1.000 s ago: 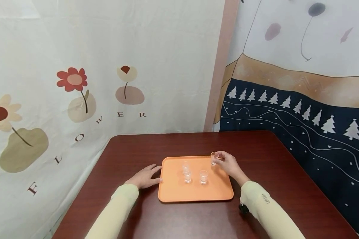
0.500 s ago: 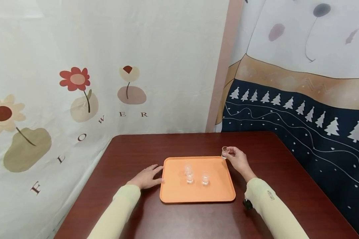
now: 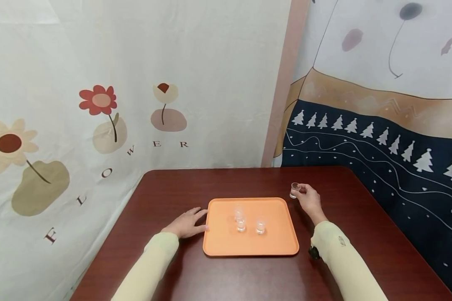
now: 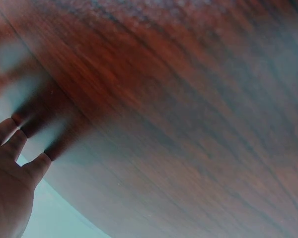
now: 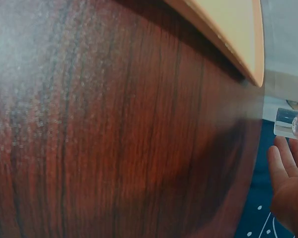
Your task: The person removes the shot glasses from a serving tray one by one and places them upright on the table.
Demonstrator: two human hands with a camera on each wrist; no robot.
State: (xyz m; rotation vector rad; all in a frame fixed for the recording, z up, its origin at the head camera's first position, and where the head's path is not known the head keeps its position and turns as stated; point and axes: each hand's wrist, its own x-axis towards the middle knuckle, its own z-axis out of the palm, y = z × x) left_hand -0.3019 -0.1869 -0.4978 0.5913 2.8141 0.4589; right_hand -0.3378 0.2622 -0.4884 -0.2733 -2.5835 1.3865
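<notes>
Pinched between the thumb and fingers of my right hand [image 3: 310,201] is a small clear shot glass [image 3: 294,191], beyond the far right corner of the orange tray [image 3: 226,246]. The right wrist view shows the base of this shot glass [image 5: 285,124] above the fingers. My left hand [image 3: 186,223] lies at the tray's left edge, its fingers spread and touching the rim. On the tray stand three more clear glasses: one at the back [image 3: 238,212], one just in front of it [image 3: 241,225], and one to the right [image 3: 260,225]. Several left fingers [image 4: 37,168] show in the left wrist view.
The tray lies on a dark red-brown wooden table [image 3: 248,278]. Behind the table hangs a pale cloth [image 3: 218,83] printed with flowers, and to the right a dark blue cloth [image 3: 335,175] with white trees.
My right hand has carried the shot glass from above the tray's far right corner outward to the right, off the tray. The left hand stays at the tray's left edge.
</notes>
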